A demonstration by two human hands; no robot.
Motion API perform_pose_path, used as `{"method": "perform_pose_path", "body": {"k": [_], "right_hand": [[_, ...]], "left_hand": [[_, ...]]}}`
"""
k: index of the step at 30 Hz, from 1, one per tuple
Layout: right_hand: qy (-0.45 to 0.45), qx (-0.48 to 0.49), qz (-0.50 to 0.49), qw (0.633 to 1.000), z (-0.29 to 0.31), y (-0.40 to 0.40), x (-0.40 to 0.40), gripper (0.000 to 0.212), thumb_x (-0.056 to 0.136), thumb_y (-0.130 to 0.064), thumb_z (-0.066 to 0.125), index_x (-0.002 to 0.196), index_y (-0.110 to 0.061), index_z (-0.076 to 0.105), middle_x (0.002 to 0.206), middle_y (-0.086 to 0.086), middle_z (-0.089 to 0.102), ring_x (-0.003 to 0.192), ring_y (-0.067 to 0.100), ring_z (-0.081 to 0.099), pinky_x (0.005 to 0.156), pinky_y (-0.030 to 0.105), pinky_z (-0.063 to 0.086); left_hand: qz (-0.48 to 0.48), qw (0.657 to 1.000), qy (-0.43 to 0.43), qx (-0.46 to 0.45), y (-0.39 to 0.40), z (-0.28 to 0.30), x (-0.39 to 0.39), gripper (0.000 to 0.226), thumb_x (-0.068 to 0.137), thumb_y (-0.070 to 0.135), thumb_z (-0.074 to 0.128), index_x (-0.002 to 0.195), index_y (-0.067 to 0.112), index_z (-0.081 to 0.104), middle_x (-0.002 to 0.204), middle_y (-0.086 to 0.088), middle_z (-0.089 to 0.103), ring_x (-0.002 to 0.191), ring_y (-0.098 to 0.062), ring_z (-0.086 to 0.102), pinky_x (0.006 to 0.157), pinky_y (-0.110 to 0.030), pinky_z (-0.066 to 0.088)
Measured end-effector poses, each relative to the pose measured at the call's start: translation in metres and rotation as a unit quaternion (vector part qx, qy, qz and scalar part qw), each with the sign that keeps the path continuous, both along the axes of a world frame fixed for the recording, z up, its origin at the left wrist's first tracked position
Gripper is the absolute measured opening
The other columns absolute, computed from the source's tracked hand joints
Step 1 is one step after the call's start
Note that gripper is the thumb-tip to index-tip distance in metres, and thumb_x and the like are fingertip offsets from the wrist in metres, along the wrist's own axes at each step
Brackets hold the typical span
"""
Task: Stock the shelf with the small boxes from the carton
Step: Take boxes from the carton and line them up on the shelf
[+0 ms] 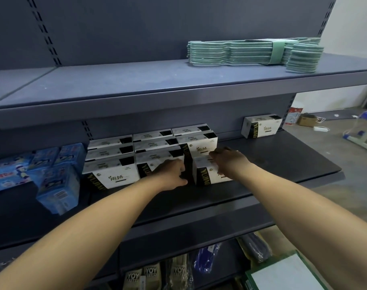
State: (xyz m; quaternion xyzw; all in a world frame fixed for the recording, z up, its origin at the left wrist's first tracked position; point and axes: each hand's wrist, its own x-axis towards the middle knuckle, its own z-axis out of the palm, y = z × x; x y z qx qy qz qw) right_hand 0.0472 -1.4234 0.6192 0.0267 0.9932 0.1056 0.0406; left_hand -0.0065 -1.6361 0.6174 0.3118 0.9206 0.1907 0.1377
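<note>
Several small white-and-black boxes stand in rows on the dark middle shelf. At the right end of the front row stands one box, and both hands are on it. My left hand grips its black left side. My right hand holds its top and right side with curled fingers. Behind it stands another box. A single box stands apart at the shelf's back right. The carton shows at the bottom right, green-edged with a white inside.
Blue packs fill the shelf's left part. A bundle of green hangers lies on the upper shelf. Slippers and bagged goods sit on the bottom shelf. Floor with a small cardboard box lies to the right.
</note>
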Motion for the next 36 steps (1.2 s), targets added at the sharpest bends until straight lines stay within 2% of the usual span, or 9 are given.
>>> {"method": "perform_pose_path", "body": {"k": [6,11,14,19,24,27,30,32,36], "right_hand": [[0.027,-0.028,0.015,0.999,-0.006,0.012,-0.030,0.054,0.092,-0.011,0.057,0.143,-0.013,0.039,0.140,0.012,0.043,0.129,0.036,0.040,0.092,0.051,0.051],[0.071,-0.016,0.025,0.997,-0.011,-0.002,-0.051,0.055,0.092,-0.015,0.058,0.143,-0.014,0.038,0.144,0.015,0.028,0.133,0.040,0.029,0.092,0.050,0.053],[0.091,-0.017,0.025,0.995,-0.014,-0.008,-0.057,0.052,0.095,-0.013,0.053,0.144,-0.014,0.036,0.141,0.017,0.028,0.131,0.040,0.030,0.092,0.047,0.053],[0.107,-0.046,0.032,0.993,-0.017,-0.007,-0.061,0.057,0.093,-0.012,0.057,0.147,-0.014,0.036,0.142,0.014,0.031,0.132,0.038,0.032,0.096,0.047,0.051],[0.089,-0.081,0.005,0.993,-0.009,-0.018,-0.052,0.058,0.095,-0.016,0.056,0.149,-0.015,0.032,0.148,0.013,0.029,0.136,0.036,0.032,0.099,0.047,0.047],[0.067,-0.094,-0.020,0.993,-0.005,-0.035,-0.037,0.066,0.094,-0.013,0.056,0.152,-0.018,0.024,0.153,0.011,0.028,0.141,0.033,0.027,0.105,0.044,0.040],[0.059,-0.087,-0.047,0.993,-0.008,-0.053,-0.015,0.076,0.090,-0.011,0.062,0.153,-0.021,0.021,0.158,0.007,0.022,0.145,0.028,0.023,0.111,0.040,0.032],[0.072,-0.076,-0.055,0.993,-0.013,-0.065,0.001,0.072,0.090,-0.011,0.059,0.152,-0.020,0.024,0.156,0.008,0.027,0.142,0.028,0.028,0.109,0.039,0.033],[0.112,-0.073,-0.090,0.987,-0.015,-0.086,0.039,0.050,0.090,-0.017,0.056,0.139,-0.015,0.043,0.134,0.011,0.050,0.125,0.032,0.047,0.092,0.040,0.043]], "left_hand": [[0.006,1.000,-0.005,-0.014,-0.007,-0.006,-0.003,0.029,0.089,0.030,0.068,0.114,0.018,0.062,0.114,-0.001,0.060,0.102,-0.016,0.059,0.090,-0.033,0.052],[0.020,0.999,-0.018,-0.025,-0.020,-0.010,-0.007,0.023,0.090,0.029,0.067,0.110,0.018,0.063,0.108,0.000,0.062,0.099,-0.015,0.060,0.091,-0.034,0.052],[0.019,0.999,-0.019,-0.027,-0.026,-0.010,-0.008,0.023,0.091,0.027,0.066,0.111,0.015,0.064,0.107,-0.001,0.063,0.099,-0.016,0.060,0.090,-0.033,0.052],[0.035,0.999,-0.013,-0.015,-0.030,-0.013,-0.010,0.023,0.091,0.028,0.065,0.111,0.017,0.063,0.105,0.001,0.064,0.096,-0.014,0.061,0.087,-0.031,0.052],[0.069,0.997,0.030,-0.022,-0.026,-0.015,-0.006,0.037,0.091,0.030,0.063,0.126,0.020,0.055,0.123,0.001,0.059,0.109,-0.017,0.057,0.093,-0.034,0.050],[0.091,0.992,0.076,-0.032,-0.019,-0.010,-0.001,0.046,0.092,0.030,0.061,0.134,0.020,0.047,0.135,-0.001,0.051,0.121,-0.023,0.051,0.098,-0.039,0.047],[0.097,0.989,0.104,-0.046,-0.014,-0.007,0.010,0.053,0.090,0.031,0.060,0.138,0.018,0.041,0.137,-0.004,0.046,0.123,-0.027,0.048,0.098,-0.042,0.046],[0.087,0.987,0.125,-0.052,-0.014,-0.008,0.018,0.057,0.089,0.033,0.061,0.139,0.016,0.040,0.138,-0.005,0.045,0.124,-0.027,0.047,0.098,-0.043,0.046],[0.041,0.986,0.149,-0.055,-0.015,-0.005,0.036,0.060,0.086,0.036,0.061,0.138,0.014,0.039,0.134,-0.008,0.047,0.120,-0.029,0.050,0.091,-0.042,0.049]]}}
